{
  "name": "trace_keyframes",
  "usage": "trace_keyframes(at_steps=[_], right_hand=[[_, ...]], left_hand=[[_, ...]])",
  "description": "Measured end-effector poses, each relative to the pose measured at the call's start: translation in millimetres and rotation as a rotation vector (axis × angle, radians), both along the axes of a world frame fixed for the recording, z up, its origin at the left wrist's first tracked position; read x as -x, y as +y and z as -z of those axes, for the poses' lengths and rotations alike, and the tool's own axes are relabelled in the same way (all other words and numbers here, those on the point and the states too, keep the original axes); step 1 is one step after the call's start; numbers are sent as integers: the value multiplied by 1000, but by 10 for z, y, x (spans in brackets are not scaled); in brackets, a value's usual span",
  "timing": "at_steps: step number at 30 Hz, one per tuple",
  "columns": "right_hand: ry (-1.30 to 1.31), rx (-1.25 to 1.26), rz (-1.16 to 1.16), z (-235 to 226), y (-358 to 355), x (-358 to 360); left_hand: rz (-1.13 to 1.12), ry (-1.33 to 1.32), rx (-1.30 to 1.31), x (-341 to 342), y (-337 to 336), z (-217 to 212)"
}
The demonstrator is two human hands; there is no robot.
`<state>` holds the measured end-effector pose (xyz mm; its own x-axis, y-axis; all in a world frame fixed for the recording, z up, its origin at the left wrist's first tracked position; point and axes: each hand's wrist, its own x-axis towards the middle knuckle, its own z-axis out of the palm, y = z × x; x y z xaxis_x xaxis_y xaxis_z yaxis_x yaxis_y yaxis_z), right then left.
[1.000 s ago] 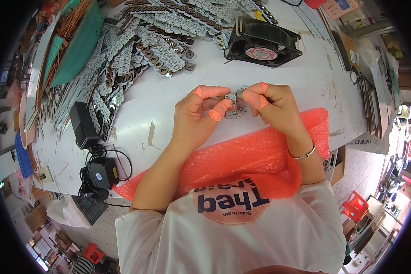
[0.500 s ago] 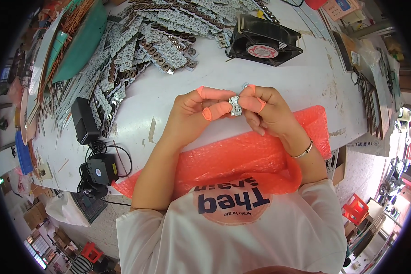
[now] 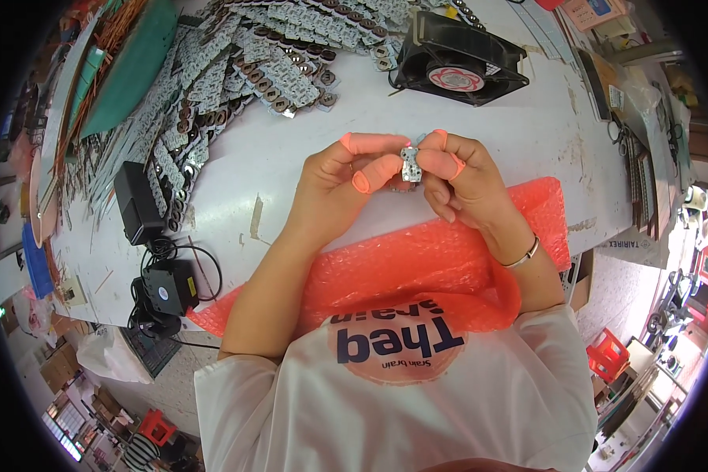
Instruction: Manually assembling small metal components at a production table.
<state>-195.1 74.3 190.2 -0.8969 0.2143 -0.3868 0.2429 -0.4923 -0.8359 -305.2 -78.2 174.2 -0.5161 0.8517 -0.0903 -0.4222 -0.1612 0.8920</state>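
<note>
Hands (image 3: 401, 185) drawn nearer (board (image 3: 409, 167) upright), pinched

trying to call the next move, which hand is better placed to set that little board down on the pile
Left, probably: the left hand lies nearer the pile of strips; both pinch the small board.

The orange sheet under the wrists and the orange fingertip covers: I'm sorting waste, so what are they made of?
The orange sheet looks like plastic bubble wrap: translucent, glossy, dotted with small air cells. The orange fingertip covers look like thin rubber or latex cots, matte and stretched snug over the fingertips, though the exact material is unclear.
</note>
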Motion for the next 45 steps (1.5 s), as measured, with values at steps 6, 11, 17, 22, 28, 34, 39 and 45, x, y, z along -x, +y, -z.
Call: trace_keyframes(at_steps=[6,11,17,22,28,34,39,45], right_hand=[[-29,-3,103,-22,-7,25],[-43,-51,41,-52,96,6],[-64,-238,-53,-75,351,-104],[-82,-546,103,-24,378,-101],[294,-633,-222,65,-8,17],[242,-765,-335,129,88,0],[114,-579,-190,92,146,-28],[93,-834,-196,76,224,-42]], left_hand=[[-159,469,-68,-25,46,109],[-208,663,-8,-35,66,117],[-150,888,50,-116,130,127],[-200,1182,56,95,87,120],[-642,1707,585,562,-75,6],[-602,1835,545,554,-127,38],[-68,1590,304,228,-112,-33],[-83,1500,311,287,-117,-128]])
